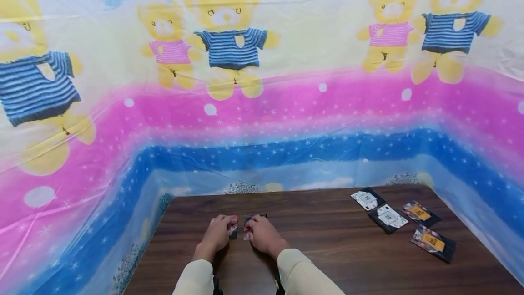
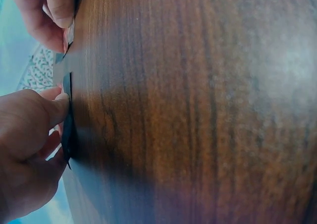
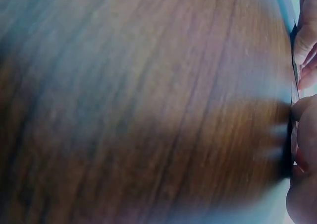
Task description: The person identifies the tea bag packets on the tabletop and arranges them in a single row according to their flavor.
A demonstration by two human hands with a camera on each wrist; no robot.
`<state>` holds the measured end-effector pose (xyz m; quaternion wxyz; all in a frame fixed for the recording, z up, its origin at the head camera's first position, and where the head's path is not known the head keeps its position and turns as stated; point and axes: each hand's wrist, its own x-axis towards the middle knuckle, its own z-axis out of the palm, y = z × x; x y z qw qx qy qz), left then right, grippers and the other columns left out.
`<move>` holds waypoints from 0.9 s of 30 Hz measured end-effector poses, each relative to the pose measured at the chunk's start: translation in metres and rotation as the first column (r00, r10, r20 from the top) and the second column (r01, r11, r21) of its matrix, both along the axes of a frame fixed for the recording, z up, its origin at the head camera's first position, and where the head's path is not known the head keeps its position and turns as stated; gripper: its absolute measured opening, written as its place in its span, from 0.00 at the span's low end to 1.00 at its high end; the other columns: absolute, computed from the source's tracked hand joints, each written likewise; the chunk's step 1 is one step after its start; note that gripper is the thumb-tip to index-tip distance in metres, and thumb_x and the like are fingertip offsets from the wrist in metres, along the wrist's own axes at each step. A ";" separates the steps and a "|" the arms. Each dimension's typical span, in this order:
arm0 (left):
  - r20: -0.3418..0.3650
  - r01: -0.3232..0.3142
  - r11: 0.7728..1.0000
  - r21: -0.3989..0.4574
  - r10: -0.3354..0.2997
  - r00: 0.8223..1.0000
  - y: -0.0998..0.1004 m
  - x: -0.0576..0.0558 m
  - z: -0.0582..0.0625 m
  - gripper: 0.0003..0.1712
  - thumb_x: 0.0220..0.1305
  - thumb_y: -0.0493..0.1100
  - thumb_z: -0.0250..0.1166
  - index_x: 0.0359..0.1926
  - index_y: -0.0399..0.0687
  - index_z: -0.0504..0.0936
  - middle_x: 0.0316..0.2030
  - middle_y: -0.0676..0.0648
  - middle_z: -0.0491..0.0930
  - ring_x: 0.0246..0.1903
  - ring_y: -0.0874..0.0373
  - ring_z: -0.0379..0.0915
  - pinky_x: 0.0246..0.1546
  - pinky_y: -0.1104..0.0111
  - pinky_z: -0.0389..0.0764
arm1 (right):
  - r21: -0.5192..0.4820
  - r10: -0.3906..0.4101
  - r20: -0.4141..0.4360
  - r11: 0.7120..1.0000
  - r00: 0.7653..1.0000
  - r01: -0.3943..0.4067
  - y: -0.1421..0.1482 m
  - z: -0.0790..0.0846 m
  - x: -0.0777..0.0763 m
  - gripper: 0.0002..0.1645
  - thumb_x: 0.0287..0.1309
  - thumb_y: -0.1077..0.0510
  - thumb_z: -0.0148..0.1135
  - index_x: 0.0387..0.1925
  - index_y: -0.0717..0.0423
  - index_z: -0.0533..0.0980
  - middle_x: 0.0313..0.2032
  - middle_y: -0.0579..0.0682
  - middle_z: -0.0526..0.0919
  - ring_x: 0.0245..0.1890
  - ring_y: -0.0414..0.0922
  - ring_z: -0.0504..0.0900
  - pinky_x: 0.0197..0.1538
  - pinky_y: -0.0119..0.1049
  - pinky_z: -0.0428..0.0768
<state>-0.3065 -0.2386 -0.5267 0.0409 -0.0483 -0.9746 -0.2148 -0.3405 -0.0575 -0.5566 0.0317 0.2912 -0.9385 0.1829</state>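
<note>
Here, we saw a flat red-and-black packet (image 1: 234, 230) just left of a similar flat dark-and-red packet (image 1: 247, 235), long axes unclear; the left hand (image 1: 217, 233) and right hand (image 1: 264, 235) each pinched the nearer one between fingers, over the brown wood-grain bench (image 1: 323, 236).

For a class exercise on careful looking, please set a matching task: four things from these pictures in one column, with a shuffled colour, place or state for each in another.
Things
1. Left hand
2. Table
3. Sleeves
4. Orange-labelled pieces

Descriptions
A. Cream
B. To the right of the white-labelled pieces in the head view
C. Pinching a small flat item
D. Brown, with a wood-grain look

Right pairs: 1-C, 2-D, 3-A, 4-B
</note>
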 end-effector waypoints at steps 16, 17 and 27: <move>-0.003 -0.013 1.000 0.003 0.013 1.000 0.001 -0.002 -0.003 0.19 0.69 0.33 0.63 0.59 0.41 0.81 0.61 0.35 0.76 0.62 0.34 0.69 0.61 0.44 0.75 | -0.081 0.022 -0.084 0.996 0.996 -0.029 0.030 0.005 -0.010 0.16 0.70 0.55 0.60 0.56 0.51 0.81 0.57 0.52 0.80 0.57 0.50 0.80 0.61 0.45 0.80; -0.005 -0.013 1.000 0.004 0.013 1.000 0.001 -0.002 -0.003 0.19 0.69 0.33 0.63 0.59 0.42 0.81 0.61 0.35 0.76 0.62 0.34 0.69 0.61 0.44 0.75 | -0.087 0.002 -0.083 0.996 0.997 -0.010 0.037 0.006 -0.012 0.17 0.70 0.55 0.60 0.57 0.51 0.81 0.58 0.52 0.80 0.58 0.50 0.80 0.61 0.46 0.79; -0.002 -0.026 0.999 0.026 0.027 1.000 0.004 -0.004 -0.005 0.20 0.70 0.33 0.63 0.62 0.41 0.81 0.60 0.35 0.77 0.61 0.34 0.69 0.61 0.43 0.75 | -0.154 -0.164 -0.116 0.977 0.980 0.146 0.127 -0.005 -0.027 0.18 0.68 0.56 0.64 0.56 0.54 0.81 0.56 0.56 0.81 0.56 0.54 0.81 0.59 0.51 0.80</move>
